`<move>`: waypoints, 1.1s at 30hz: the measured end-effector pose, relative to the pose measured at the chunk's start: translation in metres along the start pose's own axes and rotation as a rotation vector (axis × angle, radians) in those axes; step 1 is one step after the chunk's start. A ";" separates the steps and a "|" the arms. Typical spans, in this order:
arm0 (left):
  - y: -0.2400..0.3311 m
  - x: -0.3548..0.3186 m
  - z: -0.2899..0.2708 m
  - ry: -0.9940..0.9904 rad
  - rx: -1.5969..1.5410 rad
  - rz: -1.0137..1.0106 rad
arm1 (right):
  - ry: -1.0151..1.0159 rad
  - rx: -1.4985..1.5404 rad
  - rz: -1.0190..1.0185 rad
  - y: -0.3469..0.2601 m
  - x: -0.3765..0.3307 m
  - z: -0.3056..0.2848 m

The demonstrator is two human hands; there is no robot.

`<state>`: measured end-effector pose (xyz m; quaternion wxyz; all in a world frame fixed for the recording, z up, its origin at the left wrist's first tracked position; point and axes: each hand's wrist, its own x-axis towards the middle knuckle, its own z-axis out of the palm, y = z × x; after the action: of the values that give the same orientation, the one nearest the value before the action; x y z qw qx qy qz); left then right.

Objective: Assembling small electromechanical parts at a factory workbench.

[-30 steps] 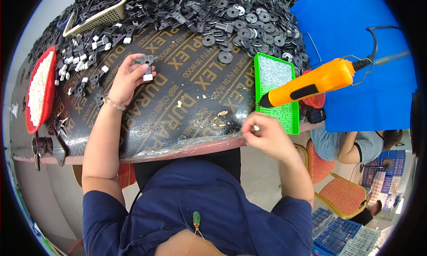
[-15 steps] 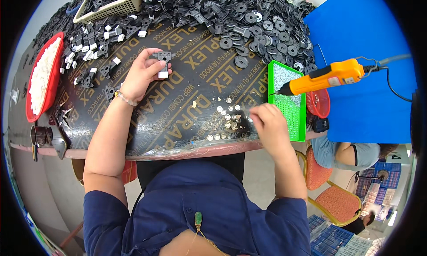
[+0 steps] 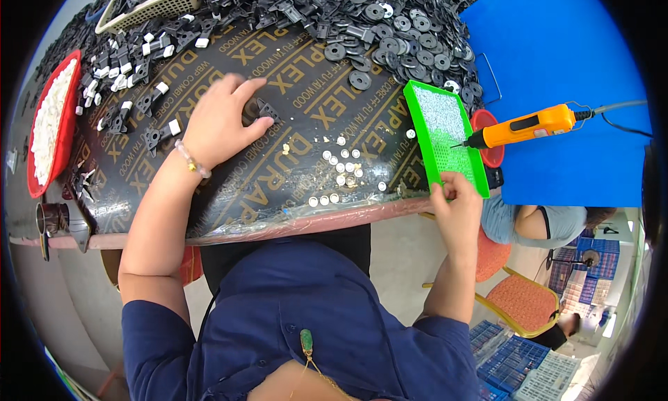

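Head view: left hand (image 3: 221, 121) lies flat, fingers spread, on a black part (image 3: 266, 111). Right hand (image 3: 456, 205) pinches the green tray's (image 3: 445, 140) near edge.

Board (image 3: 229, 192): was dark brown, almost black, printed all over with slanted golden-yellow lettering.
Tray (image 3: 445, 140): was bright green, its inside speckled pale grey.
Screwdriver (image 3: 529, 126): was orange with a black tip and a black cord.
Dish (image 3: 33, 150): was red, heaped with white bits.
Washers (image 3: 390, 32): were black, piled in a dull mass.
Small discs (image 3: 341, 168): were silvery white.
Basket (image 3: 149, 8): was cream.
Sheet (image 3: 557, 67): was plain blue.
Shirt (image 3: 313, 317): was navy.
Bracelet (image 3: 191, 161): was pale pink beads with one gold bead.
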<state>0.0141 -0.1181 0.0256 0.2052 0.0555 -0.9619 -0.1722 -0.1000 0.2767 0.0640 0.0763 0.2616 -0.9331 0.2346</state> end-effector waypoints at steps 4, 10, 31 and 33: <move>0.052 0.009 0.007 0.046 -0.065 0.254 | -0.062 0.080 0.101 0.002 0.008 -0.018; 0.151 0.000 0.079 -0.279 -0.267 0.582 | -0.092 0.144 0.121 0.005 0.013 -0.026; 0.118 0.010 0.039 -0.515 -0.132 0.608 | -0.139 0.190 -0.005 0.034 -0.012 0.014; 0.109 0.007 0.021 -0.437 -0.240 0.467 | -0.110 0.226 -0.032 0.029 -0.004 0.014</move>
<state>-0.0054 -0.0113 0.0489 0.0332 -0.2288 -0.9427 -0.2406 -0.1123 0.2936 0.0396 -0.0011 0.2956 -0.8992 0.3225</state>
